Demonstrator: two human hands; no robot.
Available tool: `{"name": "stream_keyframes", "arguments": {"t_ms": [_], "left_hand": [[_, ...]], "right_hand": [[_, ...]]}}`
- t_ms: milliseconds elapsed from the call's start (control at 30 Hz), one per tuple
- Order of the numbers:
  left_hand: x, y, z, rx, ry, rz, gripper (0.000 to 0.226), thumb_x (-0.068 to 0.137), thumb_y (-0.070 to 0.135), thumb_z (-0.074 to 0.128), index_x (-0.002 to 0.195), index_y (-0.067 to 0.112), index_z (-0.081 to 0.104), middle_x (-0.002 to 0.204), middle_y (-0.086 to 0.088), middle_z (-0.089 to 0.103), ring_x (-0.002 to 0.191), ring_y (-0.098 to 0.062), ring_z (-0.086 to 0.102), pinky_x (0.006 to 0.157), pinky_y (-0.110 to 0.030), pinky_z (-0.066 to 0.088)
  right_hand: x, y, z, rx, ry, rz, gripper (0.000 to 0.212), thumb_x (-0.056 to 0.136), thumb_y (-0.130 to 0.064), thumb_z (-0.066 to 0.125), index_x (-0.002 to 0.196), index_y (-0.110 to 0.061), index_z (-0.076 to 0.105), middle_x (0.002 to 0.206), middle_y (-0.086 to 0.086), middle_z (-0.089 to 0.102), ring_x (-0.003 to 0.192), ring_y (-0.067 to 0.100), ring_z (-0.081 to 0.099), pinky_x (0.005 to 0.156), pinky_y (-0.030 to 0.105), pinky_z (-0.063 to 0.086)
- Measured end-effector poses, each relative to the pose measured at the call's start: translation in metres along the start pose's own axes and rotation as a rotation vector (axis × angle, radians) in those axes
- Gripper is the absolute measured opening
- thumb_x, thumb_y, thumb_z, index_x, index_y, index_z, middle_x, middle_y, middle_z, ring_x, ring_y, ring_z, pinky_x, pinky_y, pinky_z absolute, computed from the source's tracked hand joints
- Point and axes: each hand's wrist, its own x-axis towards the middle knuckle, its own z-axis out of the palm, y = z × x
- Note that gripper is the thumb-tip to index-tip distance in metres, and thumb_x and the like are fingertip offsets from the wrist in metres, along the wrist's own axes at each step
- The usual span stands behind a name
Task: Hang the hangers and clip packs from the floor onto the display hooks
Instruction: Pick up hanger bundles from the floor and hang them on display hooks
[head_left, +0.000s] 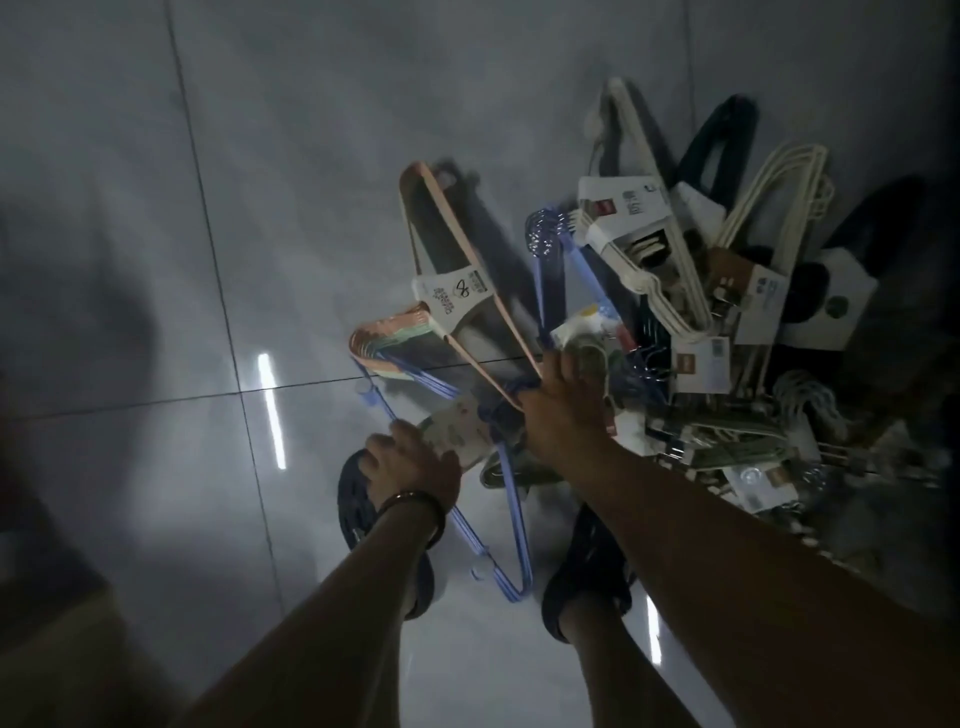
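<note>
I look straight down at a heap of hanger packs (691, 291) on the tiled floor. My right hand (563, 402) grips the hook end of a pink hanger bundle (470, 291) with a white label, together with blue hangers beside it. My left hand (413, 460) holds a bundle of blue hangers (511, 530) by its printed paper band; that bundle hangs down between my feet. White, cream and dark hanger packs lie in the heap further right. No display hooks are in view.
My two dark shoes (587, 566) stand on the glossy grey tiles (156, 260) right below the hands. The pile spreads along the right side up to the dark edge. A brown surface (67, 649) shows at the lower left corner.
</note>
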Motion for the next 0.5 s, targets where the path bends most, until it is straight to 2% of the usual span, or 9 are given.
{"name": "stream_keyframes", "arguments": {"t_ms": [100, 167, 233, 300, 333, 433, 500], "left_hand": [[0.011, -0.015, 0.014, -0.300, -0.138, -0.153, 0.073, 0.089, 0.042, 0.078, 0.139, 0.007, 0.037, 0.136, -0.017, 0.049, 0.122, -0.037, 0.053, 0.097, -0.044, 0.051], [0.016, -0.018, 0.020, -0.606, -0.224, -0.262, 0.069, 0.089, 0.032, 0.081, 0.136, 0.006, 0.039, 0.133, -0.014, 0.056, 0.115, -0.032, 0.057, 0.095, -0.041, 0.051], [0.016, -0.018, 0.025, -0.775, -0.304, -0.371, 0.067, 0.091, 0.031, 0.080, 0.138, 0.005, 0.041, 0.131, -0.013, 0.058, 0.107, -0.028, 0.057, 0.093, -0.044, 0.054], [0.015, -0.019, 0.026, -0.846, -0.356, -0.402, 0.063, 0.093, 0.031, 0.078, 0.142, 0.006, 0.048, 0.132, -0.016, 0.062, 0.097, -0.024, 0.058, 0.076, -0.036, 0.054], [0.014, -0.020, 0.027, -0.892, -0.390, -0.406, 0.055, 0.095, 0.030, 0.076, 0.139, 0.007, 0.053, 0.132, -0.017, 0.064, 0.095, -0.024, 0.059, 0.074, -0.035, 0.052], [0.009, -0.021, 0.022, -0.991, -0.446, -0.437, 0.044, 0.095, 0.033, 0.077, 0.129, 0.008, 0.064, 0.127, -0.019, 0.067, 0.102, -0.030, 0.062, 0.085, -0.043, 0.056], [0.005, -0.021, 0.017, -1.031, -0.458, -0.409, 0.043, 0.094, 0.035, 0.077, 0.127, 0.009, 0.064, 0.123, -0.018, 0.067, 0.103, -0.032, 0.064, 0.089, -0.047, 0.058]], "right_hand": [[0.008, 0.001, 0.010, -0.170, -0.040, 0.010, 0.036, 0.096, -0.035, 0.059, 0.127, -0.021, 0.074, 0.156, 0.013, 0.038, 0.143, 0.040, 0.030, 0.119, 0.057, 0.025], [0.007, 0.006, 0.005, -0.123, -0.014, -0.014, 0.037, 0.097, -0.040, 0.061, 0.126, -0.023, 0.075, 0.157, 0.012, 0.037, 0.141, 0.038, 0.034, 0.116, 0.053, 0.032], [-0.002, 0.016, -0.008, 0.066, 0.057, -0.055, 0.036, 0.096, -0.043, 0.063, 0.124, -0.024, 0.074, 0.158, 0.010, 0.031, 0.136, 0.036, 0.041, 0.108, 0.046, 0.042], [-0.012, 0.027, -0.027, 0.286, 0.170, -0.146, 0.033, 0.096, -0.043, 0.058, 0.113, -0.021, 0.076, 0.155, 0.008, 0.031, 0.129, 0.031, 0.047, 0.096, 0.036, 0.049], [-0.015, 0.034, -0.039, 0.359, 0.232, -0.185, 0.032, 0.096, -0.042, 0.058, 0.108, -0.018, 0.076, 0.152, 0.009, 0.033, 0.129, 0.029, 0.047, 0.096, 0.033, 0.049], [-0.017, 0.053, -0.070, 0.538, 0.375, -0.214, 0.024, 0.099, -0.036, 0.064, 0.103, -0.015, 0.076, 0.138, 0.011, 0.043, 0.122, 0.025, 0.049, 0.098, 0.027, 0.041], [-0.022, 0.059, -0.088, 0.716, 0.396, -0.205, 0.025, 0.100, -0.039, 0.061, 0.104, -0.018, 0.074, 0.116, 0.005, 0.053, 0.107, 0.019, 0.057, 0.088, 0.025, 0.044]]}}
